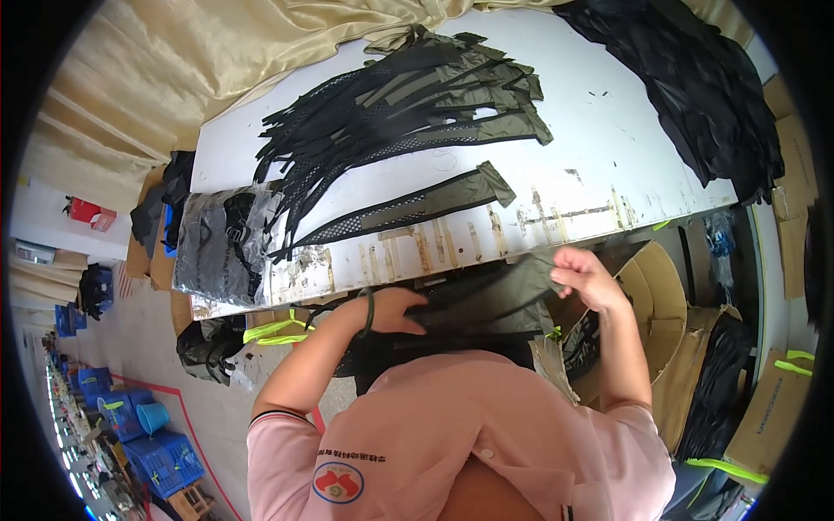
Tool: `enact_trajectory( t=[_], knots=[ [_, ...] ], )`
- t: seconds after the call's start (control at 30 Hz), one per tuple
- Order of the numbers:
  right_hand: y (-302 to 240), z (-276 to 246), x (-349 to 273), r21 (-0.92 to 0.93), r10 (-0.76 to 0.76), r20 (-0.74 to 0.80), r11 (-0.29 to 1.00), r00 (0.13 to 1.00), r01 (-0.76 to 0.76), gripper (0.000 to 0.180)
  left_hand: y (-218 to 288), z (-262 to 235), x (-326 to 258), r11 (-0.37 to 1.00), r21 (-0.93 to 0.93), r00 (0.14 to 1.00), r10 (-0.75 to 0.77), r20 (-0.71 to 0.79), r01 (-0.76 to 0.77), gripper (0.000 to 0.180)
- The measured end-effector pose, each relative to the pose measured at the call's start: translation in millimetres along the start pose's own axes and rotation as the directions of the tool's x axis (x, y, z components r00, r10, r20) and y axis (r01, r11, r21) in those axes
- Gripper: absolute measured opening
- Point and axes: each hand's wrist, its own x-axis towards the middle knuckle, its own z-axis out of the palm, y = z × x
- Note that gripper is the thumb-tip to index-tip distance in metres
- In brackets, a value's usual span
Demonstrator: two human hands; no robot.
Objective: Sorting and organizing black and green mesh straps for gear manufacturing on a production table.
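A person in a pink shirt [434,408] holds an olive-and-black fabric strip [499,300] in front of the chest, just beyond the near edge of the body and below the near edge of a worn white table [599,165]. The strip's long axis runs left to right, its right end tipped slightly farther from the body. The right hand [586,280] is at that olive right end, thumb and forefinger pinched on its far corner. The left hand [400,311] is at the darker left part, fingers bent against the cloth; blur hides whether they grip it or only rest there. So the strip lies leftward from the right fingertips and rightward from the left ones, spanning the gap between. On the table, straight beyond the hands, a single mesh strip [408,208] lies nearly parallel, olive end right, black mesh left. Farther off is a fanned pile of similar strips [417,95].
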Motion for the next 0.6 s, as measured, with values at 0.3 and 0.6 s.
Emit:
enact_trajectory(
  t=[0.3, 0.6],
  knots=[
    [19, -13, 39, -0.727, -0.229, -0.229, 0.686, 0.946, -0.01, 0.02, -11, 25, -46, 0.921, 0.161, 0.869, -0.388, 0.307, 0.354, 0.046],
    [26, 14, 223, -0.947, -0.591, -0.164, 0.32, 0.789, 0.042, 0.028, 11, -11, 26, 0.952, 0.259, 0.987, -0.161, -0.02, 0.16, 0.042]
  ],
)
